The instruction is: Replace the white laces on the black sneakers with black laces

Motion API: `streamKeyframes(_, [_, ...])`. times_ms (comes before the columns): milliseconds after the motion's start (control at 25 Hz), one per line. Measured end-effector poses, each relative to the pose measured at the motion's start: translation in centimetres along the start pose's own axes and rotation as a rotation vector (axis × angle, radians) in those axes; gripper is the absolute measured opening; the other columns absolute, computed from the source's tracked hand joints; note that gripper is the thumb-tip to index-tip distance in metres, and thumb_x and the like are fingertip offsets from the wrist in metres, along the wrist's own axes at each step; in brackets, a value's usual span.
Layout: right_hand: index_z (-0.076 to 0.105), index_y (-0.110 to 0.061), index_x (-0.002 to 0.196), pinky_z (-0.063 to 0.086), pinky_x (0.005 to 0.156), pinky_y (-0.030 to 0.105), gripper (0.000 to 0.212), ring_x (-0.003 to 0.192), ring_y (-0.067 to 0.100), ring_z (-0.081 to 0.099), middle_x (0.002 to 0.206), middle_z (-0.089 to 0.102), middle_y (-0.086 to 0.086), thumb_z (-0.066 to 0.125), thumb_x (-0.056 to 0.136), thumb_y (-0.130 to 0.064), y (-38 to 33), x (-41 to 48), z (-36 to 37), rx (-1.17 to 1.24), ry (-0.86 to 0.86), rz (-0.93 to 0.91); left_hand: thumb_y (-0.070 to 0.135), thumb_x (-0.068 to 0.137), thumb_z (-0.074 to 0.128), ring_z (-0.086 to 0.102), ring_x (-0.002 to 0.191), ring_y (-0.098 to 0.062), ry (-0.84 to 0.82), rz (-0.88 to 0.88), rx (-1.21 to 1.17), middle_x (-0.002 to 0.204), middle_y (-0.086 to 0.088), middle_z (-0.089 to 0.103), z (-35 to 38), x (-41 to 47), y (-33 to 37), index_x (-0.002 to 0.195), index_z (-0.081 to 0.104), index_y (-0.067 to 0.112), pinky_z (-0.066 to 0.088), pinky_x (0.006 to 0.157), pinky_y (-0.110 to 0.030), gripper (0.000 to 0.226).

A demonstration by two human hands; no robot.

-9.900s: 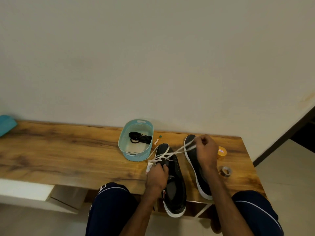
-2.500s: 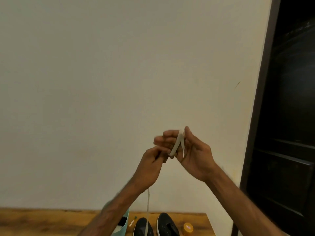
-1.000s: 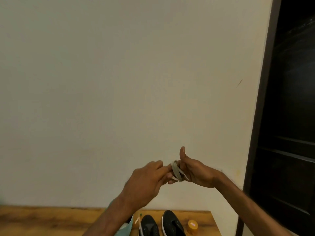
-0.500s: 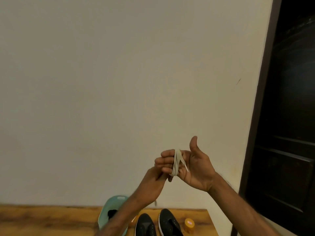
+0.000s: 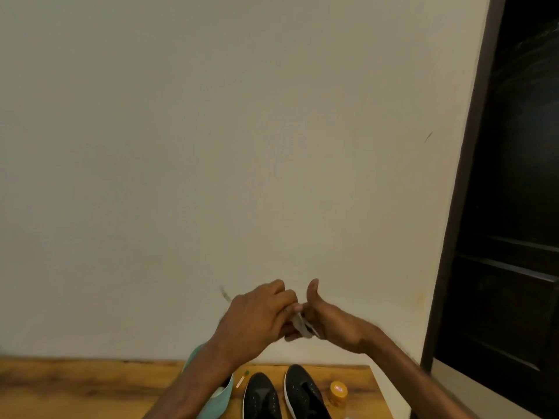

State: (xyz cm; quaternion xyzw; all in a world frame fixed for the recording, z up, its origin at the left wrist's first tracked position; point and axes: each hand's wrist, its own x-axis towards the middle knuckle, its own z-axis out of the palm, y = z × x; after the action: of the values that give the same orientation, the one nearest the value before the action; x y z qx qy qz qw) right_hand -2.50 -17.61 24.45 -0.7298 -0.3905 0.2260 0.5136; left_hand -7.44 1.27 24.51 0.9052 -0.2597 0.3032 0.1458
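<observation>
**Tech A:** List the large surfaces first.

**Tech B:** 1 plain cream wall (image 5: 211, 146) fills most of the view; 1 dark door (image 5: 514, 207) stands along the right edge; 1 wooden table (image 5: 75, 388) runs along the bottom, against the wall.

**Tech A:** Position of the hands?

**Tech B:** Both are raised in front of the wall, above the far edge of the table; the left hand (image 5: 257, 319) and the right hand (image 5: 329, 322) touch each other.

**Tech A:** Location of the footwear?

**Tech B:** 2 shoes lie side by side on the table below the hands, toes toward the wall; the left sneaker (image 5: 261, 400) sits just beside the right sneaker (image 5: 305, 394); the bottom edge cuts off both. 1 teal basket (image 5: 217, 403) sits just left of the left sneaker, partly behind the left forearm; its contents cannot be told. 1 orange round item (image 5: 338, 391) stands just right of the right sneaker.

**Tech A:** Location of the task item, and grip status?

**Tech B:** The white lace (image 5: 301, 325) is up between the 2 hands, well above the shoes; it is looped in a bundle round the fingers of the right hand; those fingers extend toward the left hand, thumb raised clear of the lace. The left hand has its fingers curled and pinches the bundle.

**Tech A:** Small parts?

**Tech B:** 1 pale strip (image 5: 240, 382) and 1 green speck (image 5: 246, 372) lie on the table between the basket and the left sneaker.
</observation>
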Motion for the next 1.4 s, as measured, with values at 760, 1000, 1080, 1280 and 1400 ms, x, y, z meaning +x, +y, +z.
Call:
streamKeyframes(760, [0.058,-0.009,0.135,0.045,0.108,0.031,0.104,0.128,0.026,0.057,0.133,0.064,0.011,-0.004,0.084,-0.076,-0.6,-0.5,-0.6,0.194,0.170,-0.080,0.057,0.098,0.031,0.055,0.085,-0.001,-0.108,-0.210,-0.185,0.092,0.019,0.059,2.1,-3.2,1.4,0.088,0.061,0.038,0.050,0.081,-0.028,0.037])
streamKeyframes(1000, [0.067,-0.016,0.122,0.047,0.106,0.034,0.077,0.118,0.018,0.063,0.121,0.069,0.006,0.023,0.092,-0.071,0.8,0.0,2.6,0.210,0.155,0.073,0.038,0.088,0.057,0.055,0.062,-0.007,0.294,0.015,0.210,0.080,0.004,0.059,2.1,-2.8,0.6,0.085,0.072,0.019,0.050,0.042,-0.020,0.025])
streamKeyframes(1080, [0.068,-0.013,0.123,0.049,0.100,0.029,0.071,0.117,0.021,0.063,0.121,0.067,0.012,0.031,0.094,-0.066,0.6,0.1,3.1,0.449,0.150,0.068,0.038,0.087,0.061,0.056,0.065,-0.008,0.337,-0.001,0.214,0.082,0.003,0.060,2.6,-2.9,0.5,0.084,0.071,0.018,0.051,0.042,-0.020,0.022])
streamKeyframes(1280, [0.061,-0.003,0.133,0.049,0.102,0.032,0.087,0.116,0.022,0.062,0.121,0.065,0.015,0.025,0.092,-0.071,1.7,0.9,4.6,0.772,0.208,0.016,0.040,0.087,0.067,0.053,0.079,-0.009,0.397,-0.297,0.056,0.087,0.014,0.059,4.0,-2.8,2.1,0.085,0.066,0.026,0.049,0.054,-0.023,0.014])
streamKeyframes(1400, [0.055,-0.003,0.136,0.046,0.107,0.033,0.091,0.128,0.023,0.058,0.133,0.063,0.016,0.019,0.090,-0.073,2.4,1.6,5.7,0.797,0.294,-0.004,0.042,0.091,0.062,0.051,0.090,-0.005,0.414,-0.511,-0.093,0.093,0.022,0.057,5.8,-3.2,3.4,0.092,0.068,0.034,0.038,0.074,-0.024,0.011])
